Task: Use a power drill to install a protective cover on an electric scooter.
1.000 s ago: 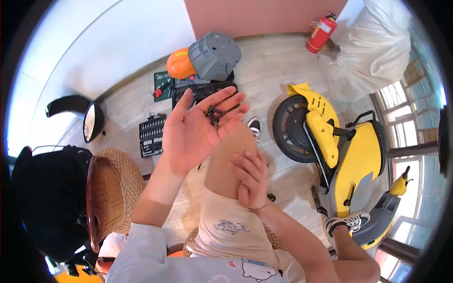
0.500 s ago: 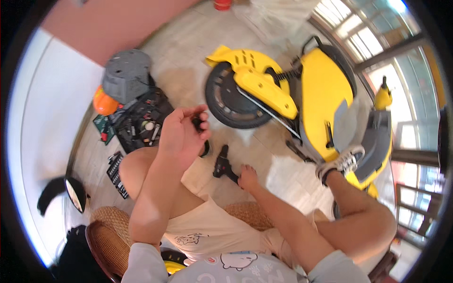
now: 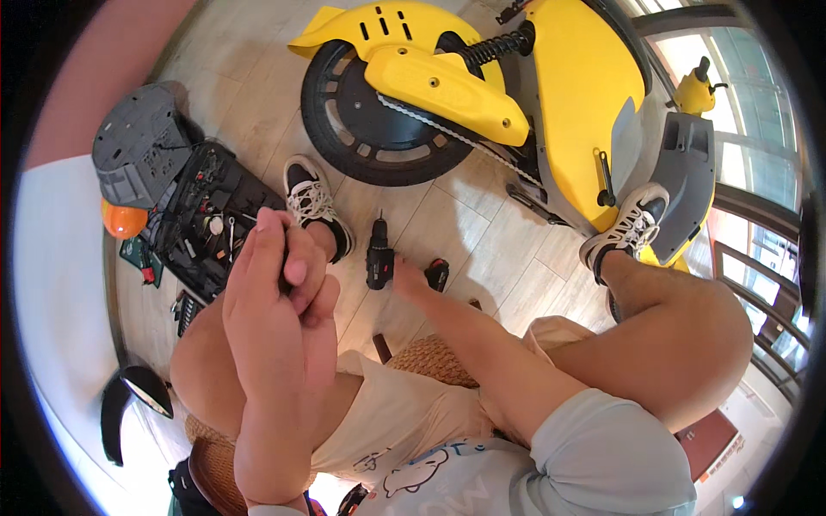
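Note:
My left hand [image 3: 275, 301] is raised close to the camera over my left knee, its fingers curled around some small dark parts that barely show. My right hand [image 3: 406, 280] reaches down to the wooden floor and grips the handle of a black cordless drill [image 3: 379, 254] with a red-and-black battery [image 3: 437, 273]. The drill lies between my two feet, its bit pointing toward the rear wheel [image 3: 379, 129] of a yellow scooter [image 3: 568, 103].
An open black tool case [image 3: 202, 219] lies at the left beside a grey plastic cover [image 3: 142, 142] and an orange object [image 3: 120, 219]. A socket set [image 3: 183, 310] and a round mirror [image 3: 142, 391] lie nearer. I sit on a woven stool [image 3: 430, 361].
My view has swung toward the scooter. My left hand, open with small dark parts on its palm, has curled shut. My right hand left my knee and went down to the drill.

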Demonstrator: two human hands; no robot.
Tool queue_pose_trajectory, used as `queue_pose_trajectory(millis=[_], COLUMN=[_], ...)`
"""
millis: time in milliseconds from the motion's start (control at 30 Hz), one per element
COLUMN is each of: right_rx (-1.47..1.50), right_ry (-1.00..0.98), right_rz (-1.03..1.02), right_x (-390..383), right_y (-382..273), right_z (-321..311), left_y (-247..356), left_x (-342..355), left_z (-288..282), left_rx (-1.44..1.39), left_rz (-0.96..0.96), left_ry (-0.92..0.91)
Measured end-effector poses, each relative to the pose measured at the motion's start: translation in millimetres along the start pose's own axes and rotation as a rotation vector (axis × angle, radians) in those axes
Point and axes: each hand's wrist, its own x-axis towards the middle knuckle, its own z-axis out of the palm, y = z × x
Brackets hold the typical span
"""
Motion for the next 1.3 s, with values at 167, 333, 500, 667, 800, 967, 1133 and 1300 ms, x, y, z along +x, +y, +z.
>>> queue_pose_trajectory(millis=[167,333,500,667,800,967,1133,1300], right_rx=[0.119,0.086,-0.161,-0.016,0.253,0.846,0.896,0.640], right_ry=[-0.093,-0.030,0.011,-0.052,0.067,-0.006,0.290,0.511], right_rz=[-0.114,-0.064,-0.117,-0.312,-0.251,-0.281,-0.399,-0.328], right_x=[5,-16,-50,-99,-180,-322,-444,-468], right_y=[4,-4,7,31,46,90,144,176], right_z=[-25,-57,-96,-160,-223,-325,-384,-398], left_y=[9,15,11,-5,-21,-45,-70,-96], left_x=[3,3,7,21,32,30,16,12], left_z=[2,2,2,8,22,45,78,103], left_rx=[0.041,0.058,0.122,0.107,0.030,0.037,-0.022,-0.016], left_rz=[0.003,0.050,0.121,0.105,0.079,0.012,-0.190,-0.326], left_ry=[-0.024,-0.042,-0.060,-0.135,-0.214,-0.232,-0.540,-0.774])
